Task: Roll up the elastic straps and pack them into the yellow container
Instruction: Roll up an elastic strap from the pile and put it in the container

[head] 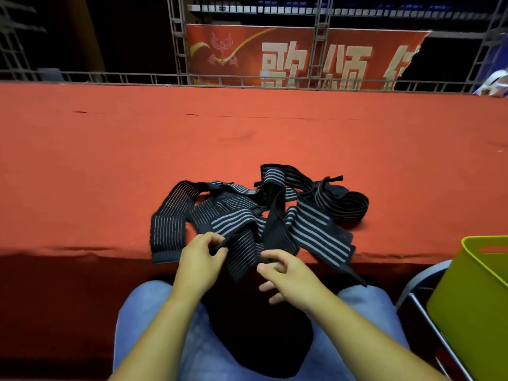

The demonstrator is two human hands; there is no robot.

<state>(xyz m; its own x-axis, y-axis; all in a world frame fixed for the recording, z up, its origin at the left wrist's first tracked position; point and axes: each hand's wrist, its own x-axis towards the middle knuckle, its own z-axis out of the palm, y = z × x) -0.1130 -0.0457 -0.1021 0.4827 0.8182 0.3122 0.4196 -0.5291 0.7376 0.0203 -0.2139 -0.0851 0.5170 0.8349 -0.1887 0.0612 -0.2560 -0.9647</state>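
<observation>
Straps (pixel 310 229), ribbed black-grey elastic, tangled, left hand (pixel 202 257) pinching one, right hand (pixel 288 273) grip unclear

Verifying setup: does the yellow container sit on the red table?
No, the yellow container stands off the red table, on a chair at the person's right.

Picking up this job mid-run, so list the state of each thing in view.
elastic straps: unrolled, tangled heap at the table edge.
left hand: pinches a strap end.
right hand: pinches a strap beside it.
yellow container: upright at right, inside mostly hidden.
</observation>
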